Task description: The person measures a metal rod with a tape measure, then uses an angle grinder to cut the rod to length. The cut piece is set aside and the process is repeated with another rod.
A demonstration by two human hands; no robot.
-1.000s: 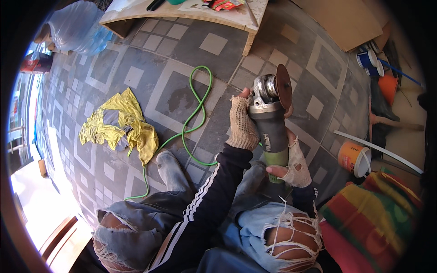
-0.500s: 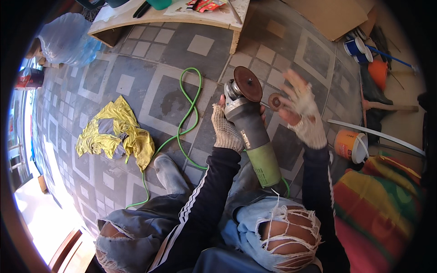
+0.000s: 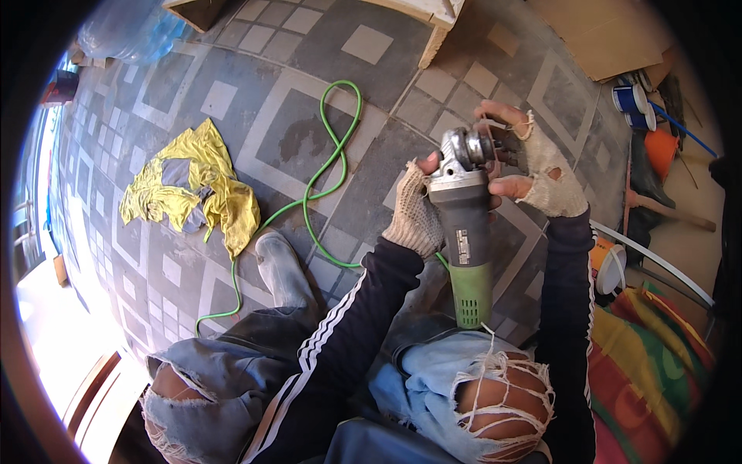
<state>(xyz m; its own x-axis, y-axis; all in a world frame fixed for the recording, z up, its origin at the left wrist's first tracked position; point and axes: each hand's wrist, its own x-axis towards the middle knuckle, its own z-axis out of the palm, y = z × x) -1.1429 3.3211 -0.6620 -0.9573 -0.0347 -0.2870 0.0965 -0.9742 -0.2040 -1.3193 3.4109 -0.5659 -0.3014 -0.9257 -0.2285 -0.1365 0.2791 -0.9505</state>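
Observation:
My left hand, in a knitted fingerless glove, grips the neck of a green and black angle grinder just behind its metal gear head. The tool stands with its head away from me and its rear end by my right knee. My right hand, in a similar glove with a hole, curls its fingers and thumb round the brownish disc on the right side of the head. Seen nearly edge-on, the disc is blurred and partly hidden by those fingers.
A green cable loops over the tiled floor. Left lies a crumpled yellow cloth. A wooden table edge is ahead. At right are cardboard, an orange and white bucket, a pale strip and a striped colourful cloth.
The grinder has shifted right and turned, its disc now facing right. My right hand has closed in from beside the tool onto the disc. The small worn disc near that hand is no longer distinguishable.

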